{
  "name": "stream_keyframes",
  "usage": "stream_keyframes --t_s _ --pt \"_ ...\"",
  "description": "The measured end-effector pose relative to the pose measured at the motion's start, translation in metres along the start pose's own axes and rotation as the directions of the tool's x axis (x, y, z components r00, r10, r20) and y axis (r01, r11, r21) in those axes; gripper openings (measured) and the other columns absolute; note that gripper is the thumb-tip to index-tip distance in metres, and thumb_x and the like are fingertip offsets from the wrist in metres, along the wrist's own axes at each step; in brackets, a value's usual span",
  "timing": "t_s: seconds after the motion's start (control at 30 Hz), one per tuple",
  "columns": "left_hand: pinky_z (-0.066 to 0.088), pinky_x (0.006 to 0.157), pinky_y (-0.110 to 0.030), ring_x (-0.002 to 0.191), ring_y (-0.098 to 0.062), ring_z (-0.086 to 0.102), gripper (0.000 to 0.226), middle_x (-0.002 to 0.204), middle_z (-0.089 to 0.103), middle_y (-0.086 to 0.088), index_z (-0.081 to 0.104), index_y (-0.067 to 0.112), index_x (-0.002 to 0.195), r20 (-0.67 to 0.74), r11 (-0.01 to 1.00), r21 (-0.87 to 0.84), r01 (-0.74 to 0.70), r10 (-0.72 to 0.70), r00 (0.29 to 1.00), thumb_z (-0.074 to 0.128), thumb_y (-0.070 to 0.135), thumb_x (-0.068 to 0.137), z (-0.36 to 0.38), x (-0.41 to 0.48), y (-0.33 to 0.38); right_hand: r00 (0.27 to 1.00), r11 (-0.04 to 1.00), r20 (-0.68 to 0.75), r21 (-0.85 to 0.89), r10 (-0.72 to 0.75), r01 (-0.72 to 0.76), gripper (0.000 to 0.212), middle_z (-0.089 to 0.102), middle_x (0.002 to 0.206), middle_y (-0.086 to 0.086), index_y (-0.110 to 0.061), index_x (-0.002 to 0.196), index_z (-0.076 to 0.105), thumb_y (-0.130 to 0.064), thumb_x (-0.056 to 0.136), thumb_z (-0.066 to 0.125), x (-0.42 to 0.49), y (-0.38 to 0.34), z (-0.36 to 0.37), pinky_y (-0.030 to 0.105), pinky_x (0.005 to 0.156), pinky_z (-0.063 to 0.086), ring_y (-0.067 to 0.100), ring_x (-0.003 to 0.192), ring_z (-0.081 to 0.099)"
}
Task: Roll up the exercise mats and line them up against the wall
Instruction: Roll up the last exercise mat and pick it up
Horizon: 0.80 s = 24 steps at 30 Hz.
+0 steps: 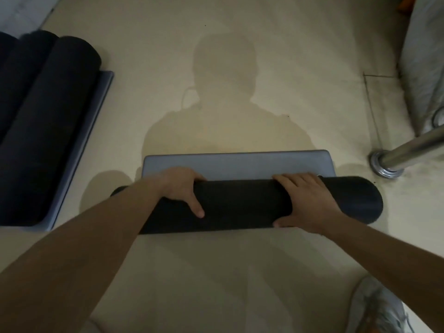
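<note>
The dark mat roll [240, 205] is laid across the floor [240, 68], a short grey strip [235, 164] left flat beyond it. It is gripped by the left hand [180, 188] and right hand [305, 200], fingers [198, 176] curled over its top, thumbs [195, 209] spread nearside, apparently so the winding is kept tight

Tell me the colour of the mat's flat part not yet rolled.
The flat part is grey-blue; the rolled part looks black. Best in the head view.
</note>
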<state>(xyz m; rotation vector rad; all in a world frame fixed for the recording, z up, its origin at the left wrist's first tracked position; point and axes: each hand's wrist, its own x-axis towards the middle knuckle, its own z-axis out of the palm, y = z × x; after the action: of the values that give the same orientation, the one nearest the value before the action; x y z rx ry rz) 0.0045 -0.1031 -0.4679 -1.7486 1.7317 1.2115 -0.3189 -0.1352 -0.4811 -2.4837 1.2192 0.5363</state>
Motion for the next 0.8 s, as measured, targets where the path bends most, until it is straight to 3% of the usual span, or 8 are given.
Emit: stream_keyframes --t_s 0.1,0.2,0.27,0.3,0.43,0.53,0.67,0.8 --pt "0.046 0.094 -0.034 0.114 -0.018 0.059 0.082 0.128 0.064 0.006 0.057 0.03 0.136 -0.263 0.997 -0.055 0.048 -0.06 0.963 0.082 0.063 0.066 -0.004 -0.004 -0.006 1.0 0.988 -0.026 -0.152 -0.002 -0.002 0.145 0.015 0.165 0.005 -0.027 0.159 -0.002 -0.089 0.05 0.069 0.004 0.002 0.006 0.053 0.124 0.004 0.029 0.15 0.014" --pt "0.027 0.119 -0.051 0.142 -0.027 0.036 0.076 0.16 0.033 -0.001 0.032 0.036 0.152 -0.614 0.975 0.087 0.205 -0.11 0.782 0.05 0.071 0.087 0.052 -0.017 -0.001 0.998 0.996 0.054 -0.094 0.017 -0.012 0.147 0.016 0.165 0.006 -0.034 0.158 0.002 -0.091 0.042 0.071 0.058 0.014 -0.032 0.062 0.121 0.0 0.032 0.151 0.011" --pt "-0.004 0.12 -0.058 0.153 -0.034 -0.008 0.109 0.166 -0.015 -0.002 -0.01 0.038 0.157 -0.565 0.963 0.116 0.245 -0.139 0.813 0.045 0.087 0.076 0.084 -0.01 0.003 0.996 0.996 0.078 -0.077 0.053 -0.047 0.15 0.01 0.165 0.008 -0.037 0.158 0.001 -0.089 0.038 0.074 0.082 0.016 -0.044 0.066 0.119 0.0 0.034 0.152 0.006" --pt "-0.007 0.12 -0.059 0.152 -0.035 -0.015 0.119 0.165 -0.021 -0.003 -0.017 0.038 0.155 -0.566 0.961 0.121 0.25 -0.14 0.812 0.047 0.09 0.071 0.084 0.001 0.001 0.997 0.995 0.06 -0.083 0.057 -0.052 0.15 0.009 0.165 0.009 -0.036 0.158 0.0 -0.088 0.039 0.075 0.086 0.014 -0.04 0.066 0.119 0.002 0.036 0.151 0.006" --pt "0.006 0.123 -0.053 0.153 -0.032 0.004 0.121 0.168 0.004 -0.004 -0.002 0.038 0.158 -0.508 0.981 0.136 0.139 -0.052 0.86 0.052 0.092 0.065 0.029 0.035 -0.025 0.997 0.975 -0.064 -0.22 -0.042 0.027 0.151 -0.004 0.167 0.013 -0.027 0.158 -0.016 -0.09 0.05 0.069 0.071 0.0 0.005 0.062 0.121 0.001 0.037 0.153 -0.004" --pt "0.007 0.123 -0.051 0.153 -0.028 0.011 0.112 0.167 0.013 -0.003 0.009 0.035 0.159 -0.489 0.989 0.129 0.077 -0.004 0.872 0.038 0.092 0.067 0.01 0.04 -0.036 0.974 1.0 -0.224 0.01 0.022 -0.02 0.102 0.011 0.168 0.006 -0.033 0.16 0.006 -0.091 0.079 0.027 0.089 0.002 -0.001 0.052 0.124 -0.002 0.027 0.154 0.006" --pt "-0.001 0.118 -0.061 0.154 -0.032 0.002 0.094 0.168 0.01 0.0 0.019 0.036 0.157 -0.715 0.967 -0.137 0.215 -0.247 0.654 0.037 0.086 0.079 0.043 0.031 -0.038 0.866 0.938 -0.36 0.15 0.347 -0.313 0.079 0.018 0.166 0.011 -0.038 0.156 0.022 -0.08 0.091 0.008 0.084 0.023 0.01 0.057 0.122 -0.004 0.031 0.154 0.008" --pt "-0.002 0.117 -0.064 0.151 -0.04 -0.013 0.111 0.168 -0.01 -0.007 0.01 0.038 0.158 -0.636 0.823 -0.481 0.304 -0.565 0.526 0.045 0.093 0.067 0.069 0.021 -0.028 0.776 0.818 -0.271 0.275 0.57 -0.505 0.097 -0.003 0.167 0.014 -0.04 0.157 0.008 -0.095 0.078 0.02 0.056 0.056 0.019 0.06 0.119 -0.005 0.037 0.153 -0.008"
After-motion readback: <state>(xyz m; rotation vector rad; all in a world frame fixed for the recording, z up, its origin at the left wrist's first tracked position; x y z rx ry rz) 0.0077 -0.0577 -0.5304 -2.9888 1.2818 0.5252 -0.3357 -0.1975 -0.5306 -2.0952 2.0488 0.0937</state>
